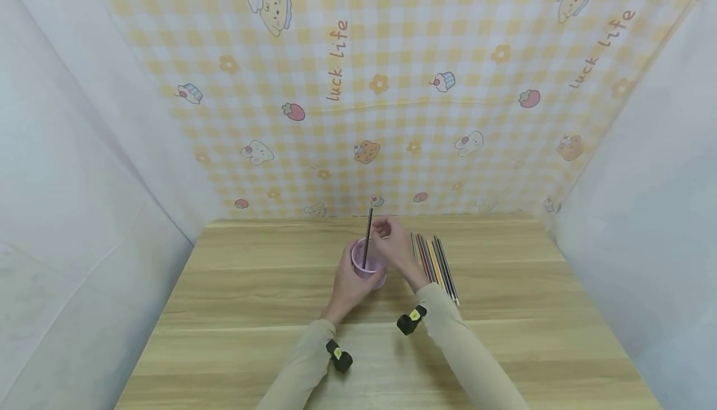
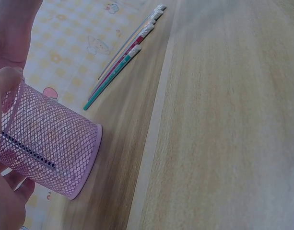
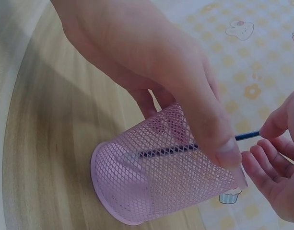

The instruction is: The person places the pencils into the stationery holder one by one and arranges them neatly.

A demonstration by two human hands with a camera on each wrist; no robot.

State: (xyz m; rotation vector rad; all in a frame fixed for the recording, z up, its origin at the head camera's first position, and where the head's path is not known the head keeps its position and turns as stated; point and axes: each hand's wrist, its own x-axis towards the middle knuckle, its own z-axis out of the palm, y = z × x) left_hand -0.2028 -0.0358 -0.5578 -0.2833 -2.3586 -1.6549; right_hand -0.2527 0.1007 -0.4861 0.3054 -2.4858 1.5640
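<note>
A pink mesh pen cup [image 1: 368, 260] stands on the table, with my left hand [image 1: 350, 282] gripping it around its side. In the right wrist view the left thumb [image 3: 227, 152] presses near the cup's rim. One dark pencil [image 1: 367, 239] stands inside the cup, leaning slightly, its lower part visible through the mesh [image 2: 46, 139]. Beside the pencil's upper part is my right hand [image 1: 394, 242], fingers loosely bent. In the right wrist view the right hand's [image 3: 283, 160] fingertips are right at the pencil, hiding its upper end, while the other fingers are apart.
A row of several pencils [image 1: 434, 264] in mixed colours lies on the wooden table [image 1: 252, 298], right of the cup and partly behind the right forearm. White-ended pencils [image 2: 113, 74] appear in the left wrist view. A patterned cloth [image 1: 414, 111] hangs along the table's back edge.
</note>
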